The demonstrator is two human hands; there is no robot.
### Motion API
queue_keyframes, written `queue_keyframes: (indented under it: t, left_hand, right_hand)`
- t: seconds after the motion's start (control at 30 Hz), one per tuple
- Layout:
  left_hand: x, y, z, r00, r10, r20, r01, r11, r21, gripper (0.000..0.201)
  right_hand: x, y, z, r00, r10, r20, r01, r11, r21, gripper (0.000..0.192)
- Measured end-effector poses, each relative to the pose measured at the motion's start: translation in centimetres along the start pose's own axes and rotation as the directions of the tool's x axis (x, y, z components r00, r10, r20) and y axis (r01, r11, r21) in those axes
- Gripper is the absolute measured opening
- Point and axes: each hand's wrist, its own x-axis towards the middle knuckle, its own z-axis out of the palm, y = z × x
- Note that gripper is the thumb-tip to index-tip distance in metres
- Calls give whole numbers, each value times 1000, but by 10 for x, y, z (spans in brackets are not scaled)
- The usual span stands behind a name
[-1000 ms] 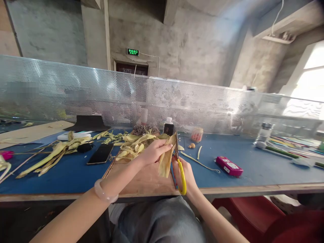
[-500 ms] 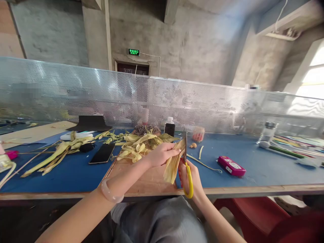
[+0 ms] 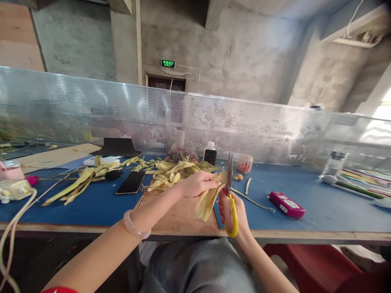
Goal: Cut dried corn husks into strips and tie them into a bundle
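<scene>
My left hand (image 3: pixel 195 186) pinches a dry yellow corn husk (image 3: pixel 209 198) by its upper end, and the husk hangs down over a brown wooden board (image 3: pixel 180 215). My right hand (image 3: pixel 235 211) grips yellow-handled scissors (image 3: pixel 229 195) just right of the husk. Their blades point up and meet the husk's top right edge. A pale bangle (image 3: pixel 136 224) sits on my left wrist.
A pile of husks (image 3: pixel 174 171) lies behind the board on the blue table (image 3: pixel 320 211). There are more husks (image 3: pixel 82 181) at the left, a black phone (image 3: pixel 131 182), a dark bottle (image 3: pixel 210 154), a pink box (image 3: pixel 287 204) and a perforated metal screen (image 3: pixel 122 118) at the back.
The scissors have swung from tilted over the husk to nearly upright at its right edge. The view has shifted, so my hands sit further right. My left hand still holds the husk.
</scene>
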Motion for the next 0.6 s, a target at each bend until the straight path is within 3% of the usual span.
queue_keyframes:
  t: [0.13, 0.23, 0.33, 0.4, 0.47, 0.5, 0.53, 0.6]
  left_hand:
    - [-3, -3, -3, 1000, -7, -4, 7, 1000, 21, 33]
    - [-10, -10, -14, 999, -29, -39, 30, 999, 28, 31]
    - [-22, -31, -36, 972, -63, -226, 78, 995, 61, 30]
    - [-30, -54, -53, 913, -158, -376, 187, 981, 42, 29]
    - [-36, -78, -69, 800, -217, -559, 295, 954, 52, 31]
    - [-39, -89, -76, 756, -189, -627, 326, 939, 110, 31]
    - [-41, -99, -81, 715, -141, -685, 359, 914, 187, 32]
    - [-43, -112, -87, 693, -106, -713, 379, 895, 235, 33]
  right_hand:
    - [7, -12, -1, 998, 66, 2, -66, 992, 111, 36]
    - [16, -23, -14, 978, 202, -54, -170, 918, 360, 36]
    - [25, -30, -37, 967, 183, -180, -40, 801, 597, 35]
    - [29, -28, -51, 947, 121, -299, 105, 761, 641, 33]
    - [35, -22, -60, 932, 61, -357, 176, 785, 594, 33]
    - [38, -17, -62, 941, 51, -334, 148, 826, 543, 34]
    - [42, -11, -63, 961, 61, -271, 72, 888, 455, 36]
    - [51, 0, -62, 989, 119, -83, -111, 990, 92, 42]
